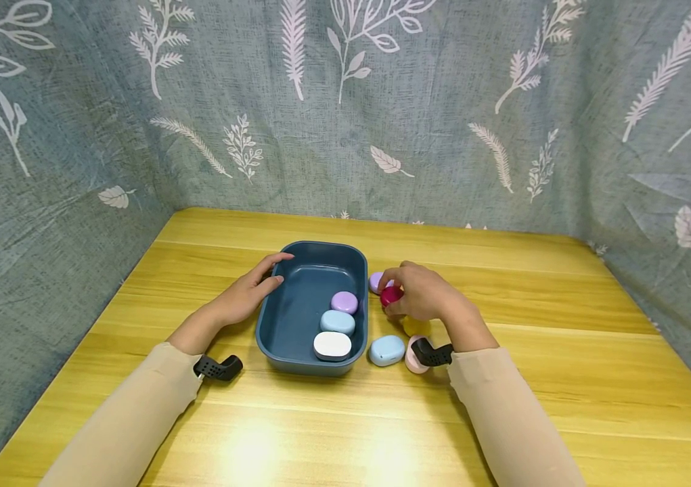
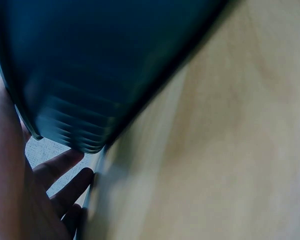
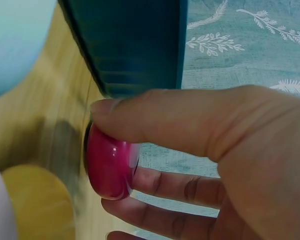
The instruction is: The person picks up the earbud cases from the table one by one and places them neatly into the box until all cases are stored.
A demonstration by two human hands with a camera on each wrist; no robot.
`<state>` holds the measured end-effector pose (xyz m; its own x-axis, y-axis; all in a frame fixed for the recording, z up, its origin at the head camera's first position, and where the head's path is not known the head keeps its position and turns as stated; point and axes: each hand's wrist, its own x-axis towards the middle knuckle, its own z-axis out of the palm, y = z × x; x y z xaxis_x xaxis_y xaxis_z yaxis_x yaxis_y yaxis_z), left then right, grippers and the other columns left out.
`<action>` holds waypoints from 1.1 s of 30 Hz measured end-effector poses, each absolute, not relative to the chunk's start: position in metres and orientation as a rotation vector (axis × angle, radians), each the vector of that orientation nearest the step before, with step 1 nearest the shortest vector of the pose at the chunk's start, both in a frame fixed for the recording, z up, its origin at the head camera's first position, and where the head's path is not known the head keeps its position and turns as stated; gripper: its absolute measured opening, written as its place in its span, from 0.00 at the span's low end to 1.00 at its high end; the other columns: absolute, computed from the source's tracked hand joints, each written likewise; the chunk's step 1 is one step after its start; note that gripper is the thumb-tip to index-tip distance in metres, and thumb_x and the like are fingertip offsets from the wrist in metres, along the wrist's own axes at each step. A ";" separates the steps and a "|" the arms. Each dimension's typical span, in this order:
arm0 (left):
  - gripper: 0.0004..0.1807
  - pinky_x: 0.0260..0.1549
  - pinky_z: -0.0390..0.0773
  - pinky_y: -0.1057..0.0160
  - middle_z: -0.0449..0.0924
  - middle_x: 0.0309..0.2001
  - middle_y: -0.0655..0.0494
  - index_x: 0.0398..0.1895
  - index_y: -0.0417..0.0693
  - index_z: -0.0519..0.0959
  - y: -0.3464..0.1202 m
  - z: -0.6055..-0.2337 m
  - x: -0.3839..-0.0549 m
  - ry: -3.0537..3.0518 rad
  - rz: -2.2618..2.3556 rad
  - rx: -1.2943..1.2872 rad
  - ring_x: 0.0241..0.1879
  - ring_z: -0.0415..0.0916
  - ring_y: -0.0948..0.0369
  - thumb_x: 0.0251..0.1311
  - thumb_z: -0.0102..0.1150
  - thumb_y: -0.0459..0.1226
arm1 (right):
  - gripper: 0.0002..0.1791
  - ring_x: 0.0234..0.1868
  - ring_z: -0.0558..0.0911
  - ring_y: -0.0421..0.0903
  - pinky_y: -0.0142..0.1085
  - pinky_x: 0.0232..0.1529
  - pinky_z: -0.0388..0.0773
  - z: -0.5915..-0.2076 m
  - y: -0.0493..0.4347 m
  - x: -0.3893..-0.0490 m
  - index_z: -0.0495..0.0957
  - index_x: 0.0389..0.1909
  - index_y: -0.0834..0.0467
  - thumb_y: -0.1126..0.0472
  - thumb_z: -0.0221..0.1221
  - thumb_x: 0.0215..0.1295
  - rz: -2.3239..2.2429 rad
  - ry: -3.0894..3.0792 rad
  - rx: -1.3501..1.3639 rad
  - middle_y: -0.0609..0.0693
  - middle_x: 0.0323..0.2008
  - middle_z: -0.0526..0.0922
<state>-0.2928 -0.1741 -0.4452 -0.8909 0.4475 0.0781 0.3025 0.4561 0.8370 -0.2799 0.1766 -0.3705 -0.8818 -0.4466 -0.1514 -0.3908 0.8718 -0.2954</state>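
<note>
Right grip (image 1: 423, 291) pinches magenta case (image 3: 110, 167), long axis running thumb to fingers. Left grip (image 1: 246, 296), fingers extended, touches bin (image 1: 296, 304).

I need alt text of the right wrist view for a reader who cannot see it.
A right hand pinches a glossy, rounded magenta object between thumb and fingers. Beyond it is a dark blue container, with leaf-patterned cloth behind. At left, a yellow object and a light blue object are partly in view.

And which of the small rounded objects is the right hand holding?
The dark pink object, pinched in the right hand; no other visible one has that colour.
</note>
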 end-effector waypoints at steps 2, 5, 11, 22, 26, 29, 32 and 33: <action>0.24 0.70 0.56 0.42 0.50 0.75 0.64 0.72 0.77 0.53 -0.174 -0.445 -0.293 2.542 1.414 0.655 0.75 0.50 0.53 0.76 0.38 0.48 | 0.19 0.41 0.75 0.49 0.37 0.41 0.75 -0.369 0.176 -0.279 0.80 0.50 0.48 0.54 0.69 0.56 -0.394 2.832 -0.643 0.52 0.44 0.74; 0.25 0.70 0.55 0.41 0.49 0.76 0.60 0.73 0.74 0.53 -0.173 -0.439 -0.289 2.530 1.403 0.642 0.75 0.48 0.52 0.76 0.38 0.49 | 0.19 0.40 0.75 0.49 0.37 0.41 0.75 -0.366 0.175 -0.277 0.80 0.50 0.47 0.54 0.69 0.56 -0.410 2.841 -0.647 0.52 0.44 0.74; 0.25 0.69 0.57 0.42 0.50 0.75 0.59 0.74 0.70 0.53 -0.171 -0.431 -0.284 2.545 1.390 0.658 0.75 0.51 0.51 0.76 0.37 0.50 | 0.20 0.42 0.77 0.49 0.39 0.44 0.79 -0.359 0.172 -0.273 0.80 0.50 0.48 0.56 0.69 0.55 -0.417 2.885 -0.685 0.53 0.45 0.75; 0.24 0.69 0.57 0.42 0.51 0.75 0.64 0.72 0.76 0.53 -0.175 -0.446 -0.293 2.548 1.417 0.671 0.75 0.51 0.54 0.76 0.38 0.48 | 0.19 0.41 0.77 0.48 0.38 0.43 0.79 -0.347 0.166 -0.263 0.80 0.51 0.47 0.55 0.68 0.57 -0.486 2.932 -0.709 0.50 0.43 0.74; 0.24 0.70 0.56 0.42 0.50 0.75 0.63 0.72 0.77 0.53 -0.175 -0.444 -0.292 2.539 1.412 0.653 0.75 0.49 0.53 0.76 0.37 0.50 | 0.18 0.39 0.77 0.47 0.37 0.42 0.78 -0.345 0.165 -0.261 0.79 0.52 0.45 0.54 0.66 0.59 -0.496 2.934 -0.707 0.49 0.43 0.73; 0.25 0.70 0.55 0.41 0.49 0.76 0.60 0.73 0.73 0.53 -0.173 -0.438 -0.289 2.522 1.413 0.647 0.75 0.49 0.52 0.75 0.38 0.50 | 0.18 0.39 0.77 0.46 0.36 0.42 0.78 -0.344 0.165 -0.260 0.78 0.52 0.45 0.54 0.66 0.60 -0.505 2.938 -0.714 0.49 0.43 0.73; 0.26 0.69 0.56 0.41 0.50 0.76 0.56 0.74 0.66 0.53 -0.171 -0.426 -0.281 2.508 1.411 0.656 0.75 0.49 0.50 0.75 0.38 0.50 | 0.19 0.40 0.77 0.47 0.37 0.42 0.78 -0.343 0.165 -0.260 0.79 0.52 0.45 0.54 0.67 0.59 -0.512 2.951 -0.734 0.49 0.43 0.74; 0.27 0.69 0.56 0.41 0.50 0.76 0.55 0.74 0.64 0.53 -0.170 -0.422 -0.278 2.508 1.407 0.658 0.75 0.49 0.50 0.75 0.38 0.50 | 0.19 0.40 0.77 0.47 0.37 0.42 0.79 -0.343 0.165 -0.260 0.79 0.51 0.46 0.55 0.67 0.58 -0.515 2.955 -0.744 0.49 0.44 0.74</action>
<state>-0.2784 -0.1697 -0.4220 -0.8832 0.4665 0.0494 0.2853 0.4507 0.8458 -0.2599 0.1645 -0.3427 -0.8828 -0.4688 0.0313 -0.4517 0.8285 -0.3311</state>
